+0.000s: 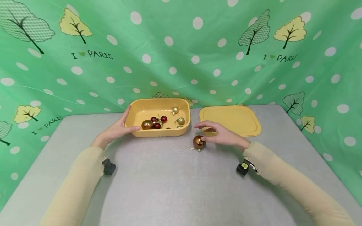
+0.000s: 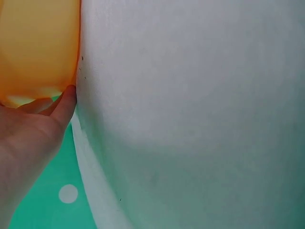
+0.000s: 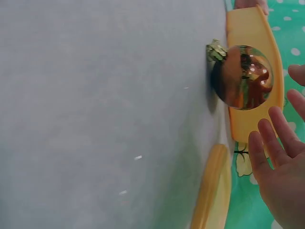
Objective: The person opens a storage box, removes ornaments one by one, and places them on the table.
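A yellow plastic box (image 1: 161, 133) stands at the back of the table, and my left hand (image 1: 117, 128) grips its left end, thumb along the front. In the left wrist view those fingers press against the box wall (image 2: 38, 47). Inside lie a large gold bauble (image 1: 146, 125), several small dark red baubles (image 1: 163, 119) and a few small gold ones (image 1: 175, 110). On the table right of the box rests a shiny copper-coloured bauble (image 1: 199, 142) with a gold cap and string. My right hand (image 1: 220, 135) hovers beside it, fingers spread; the right wrist view shows a gap between them.
A flat yellow lid (image 1: 229, 116) lies right of the box, partly under the right forearm's line of sight. Behind both hangs a green dotted cloth (image 1: 181, 47). Grey cloth covers the table (image 1: 169, 182).
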`<move>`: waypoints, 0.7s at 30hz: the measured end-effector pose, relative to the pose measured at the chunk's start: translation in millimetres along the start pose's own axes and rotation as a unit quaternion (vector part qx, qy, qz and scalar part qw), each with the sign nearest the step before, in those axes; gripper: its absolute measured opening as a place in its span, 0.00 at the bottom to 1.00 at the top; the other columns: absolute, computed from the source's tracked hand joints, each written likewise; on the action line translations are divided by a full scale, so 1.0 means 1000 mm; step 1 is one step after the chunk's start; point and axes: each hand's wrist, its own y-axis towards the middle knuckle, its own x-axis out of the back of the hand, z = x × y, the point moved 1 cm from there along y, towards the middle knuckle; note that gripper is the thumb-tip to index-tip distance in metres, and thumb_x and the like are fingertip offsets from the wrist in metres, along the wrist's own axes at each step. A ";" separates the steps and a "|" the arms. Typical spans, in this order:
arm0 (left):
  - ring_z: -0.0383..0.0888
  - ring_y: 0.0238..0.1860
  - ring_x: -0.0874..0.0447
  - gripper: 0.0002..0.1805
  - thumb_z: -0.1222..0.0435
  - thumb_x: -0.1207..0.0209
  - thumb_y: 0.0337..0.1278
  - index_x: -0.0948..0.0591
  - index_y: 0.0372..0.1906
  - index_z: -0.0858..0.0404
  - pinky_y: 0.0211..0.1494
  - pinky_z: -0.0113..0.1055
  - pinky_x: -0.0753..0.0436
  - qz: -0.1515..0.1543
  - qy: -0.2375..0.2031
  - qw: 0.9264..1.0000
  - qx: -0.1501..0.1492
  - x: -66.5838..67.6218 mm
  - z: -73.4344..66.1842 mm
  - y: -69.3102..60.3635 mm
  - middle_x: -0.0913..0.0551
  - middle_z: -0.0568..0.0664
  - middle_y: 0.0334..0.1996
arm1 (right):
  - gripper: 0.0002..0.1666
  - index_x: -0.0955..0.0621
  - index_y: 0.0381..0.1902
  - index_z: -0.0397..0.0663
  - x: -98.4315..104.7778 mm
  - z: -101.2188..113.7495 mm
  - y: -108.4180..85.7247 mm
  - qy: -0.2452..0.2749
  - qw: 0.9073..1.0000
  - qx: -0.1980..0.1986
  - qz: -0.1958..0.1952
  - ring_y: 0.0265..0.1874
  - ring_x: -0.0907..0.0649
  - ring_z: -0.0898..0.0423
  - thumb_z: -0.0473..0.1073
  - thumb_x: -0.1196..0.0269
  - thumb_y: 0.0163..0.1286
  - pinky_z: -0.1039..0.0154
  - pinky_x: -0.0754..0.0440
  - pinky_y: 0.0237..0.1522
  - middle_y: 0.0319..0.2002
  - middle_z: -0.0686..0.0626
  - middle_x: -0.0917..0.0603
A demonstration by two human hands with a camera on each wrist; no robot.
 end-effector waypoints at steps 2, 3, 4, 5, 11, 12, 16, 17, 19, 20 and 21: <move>0.64 0.73 0.71 0.62 0.60 0.36 0.58 0.76 0.74 0.53 0.70 0.60 0.63 -0.001 0.007 1.000 0.000 0.001 0.007 0.004 0.77 0.63 0.73 | 0.30 0.27 0.63 0.35 0.001 0.001 0.003 0.006 1.000 0.003 -0.004 0.59 0.27 0.38 0.30 0.35 0.62 0.47 0.31 0.62 0.61 0.41 0.25; 0.64 0.73 0.71 0.61 0.60 0.36 0.58 0.75 0.75 0.53 0.70 0.60 0.63 -0.002 0.008 1.000 0.000 0.002 0.010 0.007 0.77 0.63 0.73 | 0.30 0.28 0.63 0.34 0.001 0.002 0.004 0.008 1.000 0.006 -0.006 0.59 0.27 0.37 0.30 0.35 0.62 0.47 0.31 0.62 0.61 0.41 0.25; 0.64 0.73 0.71 0.61 0.61 0.36 0.58 0.75 0.75 0.53 0.70 0.60 0.63 -0.002 0.009 1.000 0.000 0.002 0.013 0.009 0.77 0.63 0.73 | 0.30 0.28 0.63 0.34 0.001 0.003 0.006 0.009 1.000 0.009 -0.008 0.59 0.27 0.36 0.30 0.35 0.62 0.48 0.31 0.62 0.61 0.40 0.25; 0.64 0.73 0.72 0.61 0.61 0.36 0.58 0.75 0.75 0.53 0.70 0.60 0.63 -0.003 0.010 1.000 0.000 0.002 0.016 0.010 0.77 0.63 0.73 | 0.30 0.28 0.63 0.34 0.001 0.004 0.008 0.012 1.000 0.012 -0.009 0.59 0.27 0.36 0.29 0.36 0.62 0.48 0.31 0.62 0.61 0.38 0.26; 0.63 0.73 0.71 0.62 0.61 0.35 0.58 0.75 0.75 0.53 0.70 0.60 0.63 -0.003 0.002 1.000 0.002 0.001 0.011 0.007 0.76 0.62 0.74 | 0.28 0.28 0.62 0.31 -0.002 0.012 0.021 0.024 0.999 0.030 -0.015 0.57 0.27 0.33 0.27 0.38 0.63 0.47 0.31 0.61 0.59 0.32 0.27; 0.64 0.73 0.71 0.62 0.61 0.35 0.58 0.75 0.75 0.53 0.70 0.60 0.63 -0.003 -0.001 1.000 0.001 0.001 0.008 0.005 0.76 0.63 0.74 | 0.28 0.28 0.62 0.31 -0.003 0.014 0.024 0.027 0.999 0.032 -0.017 0.57 0.27 0.33 0.27 0.38 0.63 0.45 0.31 0.61 0.59 0.32 0.27; 0.65 0.73 0.71 0.62 0.62 0.36 0.57 0.75 0.75 0.55 0.70 0.60 0.63 -0.003 -0.004 1.000 0.000 -0.001 -0.002 -0.001 0.76 0.64 0.73 | 0.28 0.28 0.62 0.31 -0.006 0.022 0.035 0.038 0.999 0.033 -0.019 0.57 0.28 0.33 0.29 0.38 0.64 0.44 0.32 0.62 0.59 0.36 0.26; 0.65 0.73 0.71 0.62 0.62 0.36 0.57 0.75 0.75 0.55 0.70 0.60 0.63 -0.002 -0.003 1.000 -0.001 -0.001 -0.002 -0.001 0.76 0.64 0.73 | 0.28 0.28 0.62 0.31 -0.006 0.024 0.038 0.043 0.998 0.033 -0.017 0.57 0.28 0.33 0.29 0.38 0.64 0.44 0.32 0.62 0.59 0.37 0.25; 0.65 0.73 0.71 0.61 0.62 0.36 0.57 0.75 0.75 0.55 0.70 0.60 0.63 -0.004 0.001 1.000 0.000 0.000 0.002 0.001 0.76 0.64 0.73 | 0.27 0.28 0.62 0.32 -0.008 0.027 0.043 0.047 0.998 0.032 -0.014 0.58 0.28 0.35 0.29 0.38 0.65 0.46 0.32 0.62 0.59 0.41 0.24; 0.65 0.73 0.71 0.61 0.62 0.36 0.58 0.75 0.75 0.55 0.70 0.60 0.63 -0.005 0.003 1.000 0.000 0.000 0.005 0.003 0.76 0.64 0.73 | 0.27 0.27 0.62 0.33 -0.008 0.029 0.046 0.048 0.998 0.034 -0.013 0.58 0.27 0.35 0.30 0.38 0.65 0.47 0.31 0.62 0.59 0.42 0.24; 0.64 0.73 0.71 0.61 0.61 0.36 0.58 0.75 0.75 0.54 0.70 0.60 0.63 -0.006 0.005 1.000 0.000 0.001 0.009 0.005 0.76 0.63 0.73 | 0.27 0.27 0.62 0.35 -0.009 0.031 0.049 0.045 0.998 0.035 -0.012 0.58 0.27 0.37 0.30 0.37 0.64 0.49 0.31 0.62 0.59 0.43 0.24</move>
